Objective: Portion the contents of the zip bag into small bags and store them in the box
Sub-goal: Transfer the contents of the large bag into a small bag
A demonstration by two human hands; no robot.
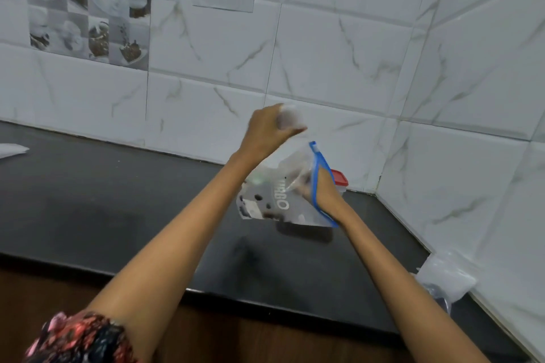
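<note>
A clear zip bag (274, 200) with a blue zip strip and dark pieces inside hangs just above the black counter (118, 203). My right hand (321, 191) is pushed in through its open mouth, with the blue strip across the wrist; the fingers are blurred behind the plastic. My left hand (267, 130) is raised above and left of the bag and grips a small clear bag (290, 119) with something dark in it. A clear box with a red lid (340, 180) stands behind the zip bag near the wall corner, mostly hidden.
Tiled walls meet in a corner at the right. Loose clear small bags (445, 277) lie at the counter's right edge by the wall. A pale flat sheet (11, 149) lies at the far left. The counter's front edge runs across the bottom.
</note>
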